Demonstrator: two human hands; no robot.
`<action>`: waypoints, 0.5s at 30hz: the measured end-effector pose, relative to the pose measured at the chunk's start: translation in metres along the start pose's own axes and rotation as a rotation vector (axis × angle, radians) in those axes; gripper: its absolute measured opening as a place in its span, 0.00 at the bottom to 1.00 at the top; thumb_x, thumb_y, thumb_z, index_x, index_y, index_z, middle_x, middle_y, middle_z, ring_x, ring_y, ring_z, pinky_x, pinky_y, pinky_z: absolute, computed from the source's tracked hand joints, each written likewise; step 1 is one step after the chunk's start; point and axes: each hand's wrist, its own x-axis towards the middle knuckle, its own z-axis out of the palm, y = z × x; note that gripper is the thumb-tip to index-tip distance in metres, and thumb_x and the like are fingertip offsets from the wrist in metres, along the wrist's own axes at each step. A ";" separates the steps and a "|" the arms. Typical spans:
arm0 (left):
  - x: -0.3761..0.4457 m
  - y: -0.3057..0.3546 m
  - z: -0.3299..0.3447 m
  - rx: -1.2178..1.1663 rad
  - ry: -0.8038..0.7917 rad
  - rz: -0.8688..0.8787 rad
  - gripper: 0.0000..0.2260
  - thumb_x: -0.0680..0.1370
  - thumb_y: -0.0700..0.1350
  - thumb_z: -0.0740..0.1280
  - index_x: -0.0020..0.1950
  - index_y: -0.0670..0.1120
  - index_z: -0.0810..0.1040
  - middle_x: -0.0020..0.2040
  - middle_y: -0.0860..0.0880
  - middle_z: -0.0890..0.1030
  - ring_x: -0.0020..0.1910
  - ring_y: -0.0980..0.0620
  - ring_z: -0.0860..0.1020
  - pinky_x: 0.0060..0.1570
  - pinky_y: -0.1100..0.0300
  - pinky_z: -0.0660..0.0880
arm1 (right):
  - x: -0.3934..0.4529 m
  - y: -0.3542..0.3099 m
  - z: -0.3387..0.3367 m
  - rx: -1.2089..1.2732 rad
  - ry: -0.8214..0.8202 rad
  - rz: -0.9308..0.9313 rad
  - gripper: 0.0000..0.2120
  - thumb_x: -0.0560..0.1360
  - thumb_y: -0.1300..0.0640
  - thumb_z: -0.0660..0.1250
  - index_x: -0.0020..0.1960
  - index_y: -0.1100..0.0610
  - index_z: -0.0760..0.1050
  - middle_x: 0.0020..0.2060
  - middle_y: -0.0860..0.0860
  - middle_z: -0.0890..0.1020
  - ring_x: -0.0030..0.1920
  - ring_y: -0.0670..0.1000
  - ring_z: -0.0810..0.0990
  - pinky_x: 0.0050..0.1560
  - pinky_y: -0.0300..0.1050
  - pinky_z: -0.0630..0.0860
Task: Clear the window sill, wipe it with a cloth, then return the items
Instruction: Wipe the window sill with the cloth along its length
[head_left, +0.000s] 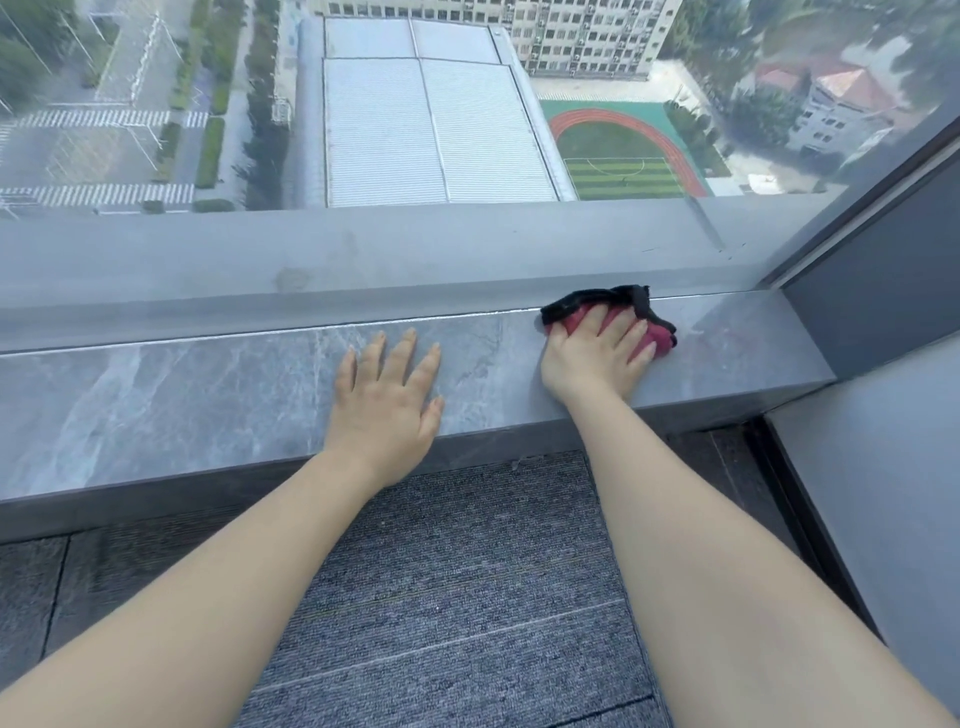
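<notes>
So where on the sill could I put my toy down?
The window sill is bare left of the left hand, and in the corner right of the cloth. The middle is crowded: both hands sit there, the right hand pressing the cloth.

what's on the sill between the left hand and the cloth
Nothing: in the head view only bare grey marble sill separates the left hand from the red cloth under the right hand.

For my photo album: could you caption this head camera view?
Right hand presses a red cloth on the marble sill; left hand rests flat.
</notes>
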 end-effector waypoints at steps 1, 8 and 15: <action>0.000 0.000 0.000 -0.002 0.003 -0.001 0.24 0.79 0.53 0.48 0.74 0.53 0.47 0.77 0.49 0.46 0.75 0.45 0.44 0.73 0.47 0.40 | -0.003 -0.006 0.002 0.004 0.004 -0.018 0.30 0.79 0.46 0.47 0.75 0.60 0.46 0.76 0.61 0.46 0.76 0.60 0.43 0.74 0.56 0.39; 0.000 0.002 -0.001 -0.015 0.014 0.004 0.24 0.79 0.51 0.50 0.74 0.52 0.49 0.77 0.48 0.49 0.75 0.45 0.46 0.73 0.47 0.42 | -0.033 0.007 0.008 -0.098 -0.061 -0.539 0.26 0.80 0.48 0.46 0.76 0.51 0.47 0.77 0.52 0.45 0.77 0.52 0.40 0.74 0.50 0.35; 0.006 0.020 -0.003 -0.032 0.006 0.044 0.23 0.79 0.50 0.51 0.73 0.49 0.52 0.77 0.47 0.52 0.75 0.44 0.48 0.73 0.49 0.43 | -0.037 0.078 -0.009 -0.095 -0.125 -0.628 0.24 0.80 0.49 0.47 0.75 0.45 0.49 0.77 0.47 0.46 0.77 0.46 0.42 0.74 0.44 0.35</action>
